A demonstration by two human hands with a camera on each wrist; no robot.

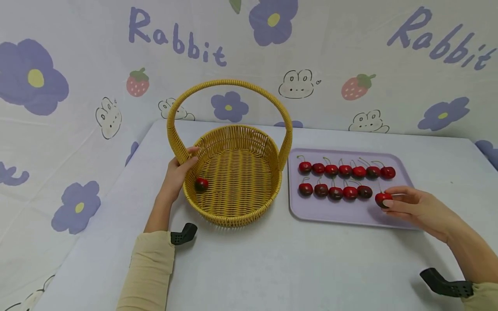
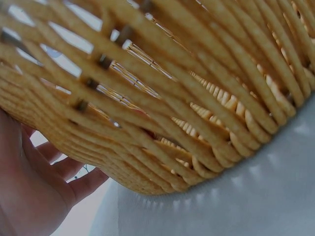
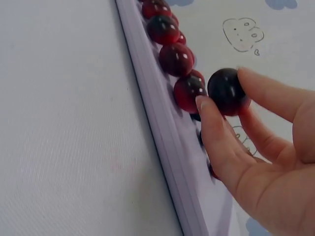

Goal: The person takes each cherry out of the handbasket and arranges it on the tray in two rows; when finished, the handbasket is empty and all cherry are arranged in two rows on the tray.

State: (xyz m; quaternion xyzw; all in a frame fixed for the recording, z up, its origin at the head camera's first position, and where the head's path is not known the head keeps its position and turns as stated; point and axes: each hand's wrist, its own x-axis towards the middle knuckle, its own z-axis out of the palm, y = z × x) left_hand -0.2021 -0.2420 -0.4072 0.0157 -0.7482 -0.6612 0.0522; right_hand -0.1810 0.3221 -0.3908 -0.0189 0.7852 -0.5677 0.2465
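Note:
My right hand point(image 1: 424, 209) pinches a dark red cherry point(image 1: 383, 199) between thumb and fingertips, over the right end of the front row. In the right wrist view the held cherry point(image 3: 227, 92) looks nearly black and sits just above the tray. At the left, my left hand point(image 1: 176, 175) grips the yellow wicker basket point(image 1: 233, 220) by its rim near the handle's base, thumb over the edge. One cherry point(image 1: 201, 184) lies inside the basket against its left wall. Two rows of cherries with stems fill part of the lilac tray point(image 1: 330, 214).
The tall basket handle point(image 1: 229, 82) arches above the basket opening. The tray stands close to the basket's right side on a white table point(image 1: 272, 268). Behind hangs a cloth point(image 1: 327, 52) printed with flowers, rabbits and strawberries. A black wrist mount point(image 1: 445, 285) juts from the right sleeve.

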